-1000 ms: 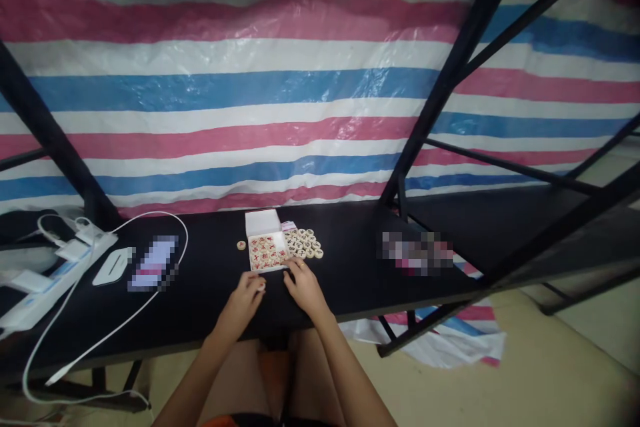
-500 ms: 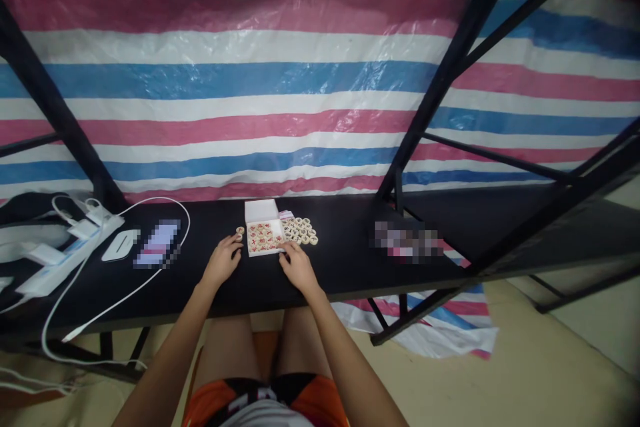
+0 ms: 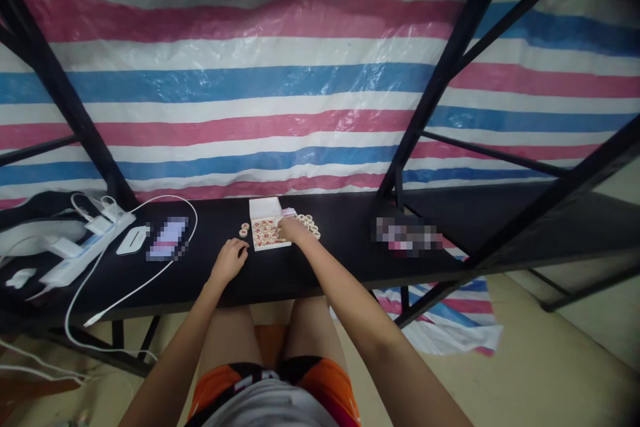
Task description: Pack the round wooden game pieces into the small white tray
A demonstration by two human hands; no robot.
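Nearby, red-marked pieces (image 3: 265, 233) in an open white box (image 3: 271, 247), partly beneath the right hand (image 3: 295, 230); cannot tell its grasp. Rests left hand (image 3: 231, 261), loosely curled and free, on the desk (image 3: 350, 257), just short of two stray pieces (image 3: 243, 233). Past the right hand, more pieces (image 3: 315, 233).

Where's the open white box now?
In the head view, the open white box sits slightly left of centre on the black table, between two loose discs on its left and a pile of discs on its right.
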